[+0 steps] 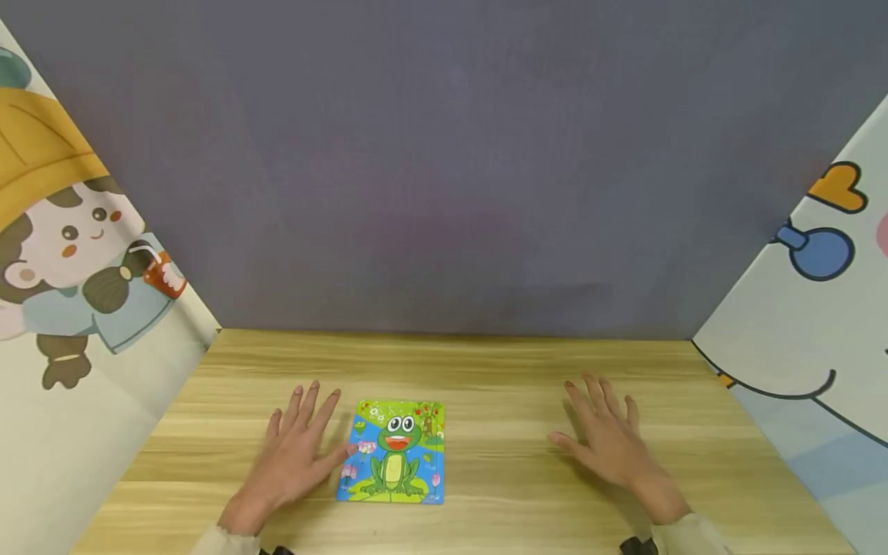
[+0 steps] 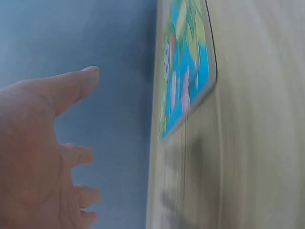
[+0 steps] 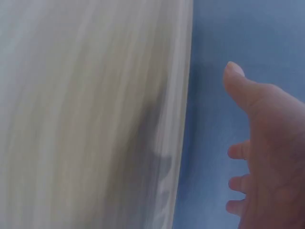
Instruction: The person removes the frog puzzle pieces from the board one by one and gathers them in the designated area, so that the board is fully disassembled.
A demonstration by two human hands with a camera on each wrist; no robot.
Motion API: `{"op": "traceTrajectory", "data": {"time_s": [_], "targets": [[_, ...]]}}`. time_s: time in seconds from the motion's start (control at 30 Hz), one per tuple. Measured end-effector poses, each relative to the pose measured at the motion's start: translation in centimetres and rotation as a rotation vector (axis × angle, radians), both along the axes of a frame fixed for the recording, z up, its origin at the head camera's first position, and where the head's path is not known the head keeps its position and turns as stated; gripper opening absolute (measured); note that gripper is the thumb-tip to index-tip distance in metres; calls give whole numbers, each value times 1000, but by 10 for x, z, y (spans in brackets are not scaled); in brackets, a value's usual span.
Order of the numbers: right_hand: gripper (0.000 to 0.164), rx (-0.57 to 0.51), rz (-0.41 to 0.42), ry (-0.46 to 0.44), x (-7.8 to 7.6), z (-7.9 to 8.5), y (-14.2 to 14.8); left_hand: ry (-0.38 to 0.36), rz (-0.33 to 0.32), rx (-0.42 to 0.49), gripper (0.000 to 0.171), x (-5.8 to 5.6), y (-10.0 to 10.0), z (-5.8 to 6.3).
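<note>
A frog picture puzzle (image 1: 394, 462) lies flat on the wooden table, left of the middle, with green, blue and pink artwork. My left hand (image 1: 294, 455) is beside its left edge, fingers spread and straight; in the head view the thumb tip overlaps that edge. From the left wrist view, a gap shows between the left hand (image 2: 43, 152) and the puzzle (image 2: 186, 67). Well to the right, my right hand (image 1: 610, 447) hovers with fingers spread, holding nothing. The right wrist view shows this hand (image 3: 276, 157) above the table, casting a shadow.
The wood-grain table (image 1: 499, 385) ends at a dark grey back panel (image 1: 451, 169). On the left stands a white side panel with a cartoon child (image 1: 76, 231); another white panel with cartoon drawings (image 1: 798, 324) closes off the right.
</note>
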State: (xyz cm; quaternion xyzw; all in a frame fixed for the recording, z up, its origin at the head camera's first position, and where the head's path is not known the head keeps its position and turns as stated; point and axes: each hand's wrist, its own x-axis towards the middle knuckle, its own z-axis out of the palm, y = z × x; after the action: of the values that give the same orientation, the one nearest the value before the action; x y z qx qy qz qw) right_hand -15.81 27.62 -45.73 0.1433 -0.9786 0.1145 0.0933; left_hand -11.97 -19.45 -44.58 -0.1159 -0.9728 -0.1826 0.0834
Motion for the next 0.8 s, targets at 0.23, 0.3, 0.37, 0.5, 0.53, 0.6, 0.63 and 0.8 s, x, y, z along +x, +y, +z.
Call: {"op": "traceTrajectory", "data": {"time_s": [0.23, 0.3, 0.37, 0.5, 0.53, 0.6, 0.63, 0.8], "targets": [[81, -15, 53, 40, -8, 5, -36, -27, -60, 70, 85, 8, 9, -2], [79, -20, 68, 39, -10, 6, -47, -46, -79, 98, 86, 9, 12, -4], [77, -35, 85, 33, -11, 7, -59, -90, -99, 135, 88, 10, 13, -6], [73, -64, 120, 5, -11, 6, -86, -177, -131, 189, 93, 12, 13, -13], [72, -73, 131, -2, -11, 6, -92, -192, -136, 197, 94, 13, 12, -15], [70, -110, 149, -20, -12, 6, -106, -213, -145, 217, 95, 13, 11, -18], [69, -134, 157, -32, -12, 6, -113, -215, -154, 224, 95, 13, 9, -20], [60, -233, 199, -66, -14, 5, -148, -217, -209, 276, 90, 13, 4, -25]]}}
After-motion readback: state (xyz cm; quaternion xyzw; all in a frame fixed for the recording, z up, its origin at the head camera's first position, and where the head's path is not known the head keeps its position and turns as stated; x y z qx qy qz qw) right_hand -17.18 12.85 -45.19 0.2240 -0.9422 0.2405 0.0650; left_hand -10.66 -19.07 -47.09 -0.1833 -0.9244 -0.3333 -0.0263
